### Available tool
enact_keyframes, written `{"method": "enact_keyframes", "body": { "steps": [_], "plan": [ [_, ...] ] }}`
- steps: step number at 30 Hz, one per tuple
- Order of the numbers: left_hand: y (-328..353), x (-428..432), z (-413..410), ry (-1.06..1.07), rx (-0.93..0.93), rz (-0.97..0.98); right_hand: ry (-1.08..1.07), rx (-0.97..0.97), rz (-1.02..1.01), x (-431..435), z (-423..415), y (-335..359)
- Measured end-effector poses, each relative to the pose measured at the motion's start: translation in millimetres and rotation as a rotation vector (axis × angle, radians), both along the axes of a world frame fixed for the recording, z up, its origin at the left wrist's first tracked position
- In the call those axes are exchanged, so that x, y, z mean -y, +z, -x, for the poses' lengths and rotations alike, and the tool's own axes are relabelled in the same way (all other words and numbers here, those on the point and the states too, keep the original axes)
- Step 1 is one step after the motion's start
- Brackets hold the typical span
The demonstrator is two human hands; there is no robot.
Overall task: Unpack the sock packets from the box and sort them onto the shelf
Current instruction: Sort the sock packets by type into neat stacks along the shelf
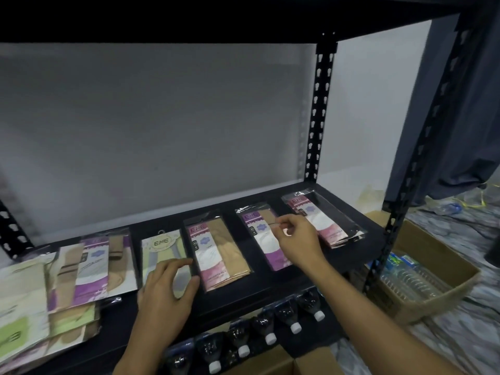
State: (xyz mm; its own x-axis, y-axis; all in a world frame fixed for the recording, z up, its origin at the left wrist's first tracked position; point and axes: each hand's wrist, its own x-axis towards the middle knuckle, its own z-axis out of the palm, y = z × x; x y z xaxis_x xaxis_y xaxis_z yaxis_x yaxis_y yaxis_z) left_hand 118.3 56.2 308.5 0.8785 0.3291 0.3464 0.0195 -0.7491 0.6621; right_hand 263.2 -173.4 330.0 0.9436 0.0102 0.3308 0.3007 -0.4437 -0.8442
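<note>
Sock packets (pixel 219 253) laid flat in a row along the black shelf (pixel 270 282), side by side from left to right. Nearest, at the left: a loose overlapping pile (pixel 24 307) of cream and green ones, close to the shelf's front edge, likely to slip off toward the capped bottles (pixel 270 338) below if knocked by a forearm. Slick wrappers too; easy to skew the row with one careless push. Left hand (pixel 167 290) low and near, palm down on the cream packet (pixel 162 247), fingers loosely bent, thumb out beside the pink-and-tan one; resting, not clearly gripping. Farther right, right hand (pixel 297 239) raised over the purple packet (pixel 257 231), thumb and forefinger pressed together on a thin dark strand (pixel 273 225) — cannot tell what. Farthest right, a pink stack (pixel 322 220).
</note>
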Motion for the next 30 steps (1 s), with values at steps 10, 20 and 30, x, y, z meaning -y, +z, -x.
{"method": "enact_keyframes", "body": {
  "steps": [10, 20, 30],
  "plan": [
    [19.8, -64.9, 48.7, 0.170, 0.148, 0.127, 0.196, 0.007, 0.050, -114.0, 51.7, -4.4],
    [25.1, -126.4, 103.3, 0.481, 0.256, 0.093, 0.375, 0.049, 0.160, -224.9, 89.2, -10.3],
    [6.4, -169.4, 122.7, 0.791, -0.141, 0.076, 0.357, -0.228, 0.453, -280.5, 89.1, -15.9]
  ]
}}
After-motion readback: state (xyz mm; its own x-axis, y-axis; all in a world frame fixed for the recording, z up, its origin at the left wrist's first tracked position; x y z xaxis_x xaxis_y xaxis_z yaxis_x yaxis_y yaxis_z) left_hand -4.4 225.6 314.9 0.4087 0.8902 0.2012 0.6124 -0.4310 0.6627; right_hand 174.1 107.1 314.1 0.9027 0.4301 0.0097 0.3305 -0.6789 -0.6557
